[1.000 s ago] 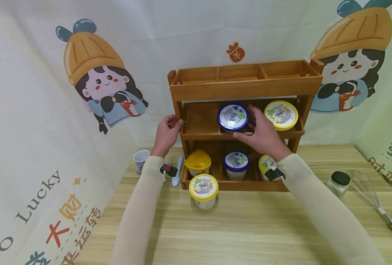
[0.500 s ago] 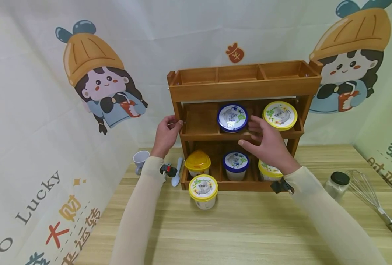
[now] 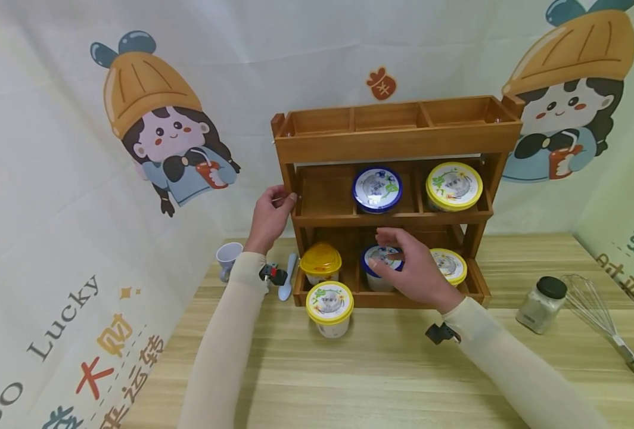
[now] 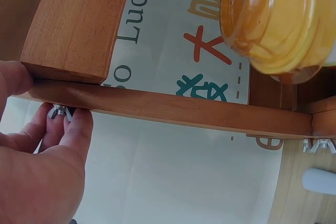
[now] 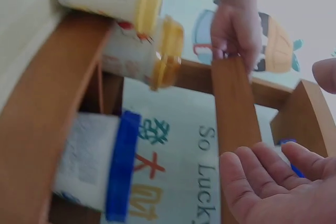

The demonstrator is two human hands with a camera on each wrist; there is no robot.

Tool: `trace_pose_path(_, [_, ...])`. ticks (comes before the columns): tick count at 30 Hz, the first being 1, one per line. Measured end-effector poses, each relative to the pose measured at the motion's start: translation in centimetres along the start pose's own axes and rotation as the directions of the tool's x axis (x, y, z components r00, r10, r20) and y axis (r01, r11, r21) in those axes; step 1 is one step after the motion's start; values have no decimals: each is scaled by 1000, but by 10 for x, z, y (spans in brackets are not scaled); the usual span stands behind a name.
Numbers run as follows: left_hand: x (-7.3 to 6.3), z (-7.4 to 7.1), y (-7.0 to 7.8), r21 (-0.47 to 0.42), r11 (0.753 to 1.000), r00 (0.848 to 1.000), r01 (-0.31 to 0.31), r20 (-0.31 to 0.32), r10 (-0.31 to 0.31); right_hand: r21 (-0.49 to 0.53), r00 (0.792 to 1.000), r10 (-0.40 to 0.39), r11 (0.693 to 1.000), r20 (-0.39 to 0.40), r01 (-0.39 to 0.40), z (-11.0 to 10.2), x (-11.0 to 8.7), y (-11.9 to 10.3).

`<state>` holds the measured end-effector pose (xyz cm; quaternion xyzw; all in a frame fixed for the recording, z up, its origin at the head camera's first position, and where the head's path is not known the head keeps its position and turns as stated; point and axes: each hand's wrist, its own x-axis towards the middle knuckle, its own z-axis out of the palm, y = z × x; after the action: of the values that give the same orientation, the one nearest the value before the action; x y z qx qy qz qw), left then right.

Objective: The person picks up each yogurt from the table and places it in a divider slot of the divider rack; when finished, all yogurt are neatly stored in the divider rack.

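Observation:
My left hand (image 3: pixel 270 217) grips the left side post of a three-tier wooden rack (image 3: pixel 392 221). In the left wrist view its fingers curl by a metal wing nut (image 4: pixel 61 111), the thumb on the post's other side. My right hand (image 3: pixel 410 268) is held with fingers spread before the bottom tier, overlapping a blue-lidded tub (image 3: pixel 379 281); nothing is in it. The middle tier holds another blue-lidded tub (image 3: pixel 377 189) in its centre bay and a yellow-lidded tub (image 3: pixel 453 186) at right. Below stand a domed amber-lidded cup (image 3: pixel 320 262) and a yellow-lidded tub (image 3: pixel 451 265).
One more yellow-lidded tub (image 3: pixel 330 310) stands on the table (image 3: pixel 349 381) before the rack. A pale cup (image 3: pixel 228 255) and a light-blue spoon (image 3: pixel 286 279) lie left. At right are a black-capped jar (image 3: pixel 541 305) and a whisk (image 3: pixel 609 330). A printed cloth (image 3: pixel 295 53) hangs behind.
My right hand has drawn away from the blue-lidded tub on the middle tier and come down before the bottom tier. My left hand keeps its place on the post.

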<state>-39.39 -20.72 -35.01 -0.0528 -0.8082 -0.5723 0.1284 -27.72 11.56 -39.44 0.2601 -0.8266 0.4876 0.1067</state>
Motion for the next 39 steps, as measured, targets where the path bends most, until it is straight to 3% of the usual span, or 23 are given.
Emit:
trace_pose_path(8, [0,0,0,-6,1000,1000,3,1,-3,26,998,-12,1000,61,10,29,-5,2])
trace_pose_path(19, [0,1,-1,-10,1000,1000,-8,-2,8,-9,978,78,997,194,-77,72,-6,12])
trace_pose_path(26, [-1,0,1,-10,1000,1000,-4,-2,4,-87,966,138,989,220,-121,84,-9,11])
trace_pose_path(32, [0,-1,0,-3,1000,1000,4,-3,-4,-116,969,101,990,225,-76,93,-12,15])
trace_pose_path(39, [-1,-1,0,0,1000,1000,13,3,-13,-114,953,120,989,277,-91,97,-15,16])
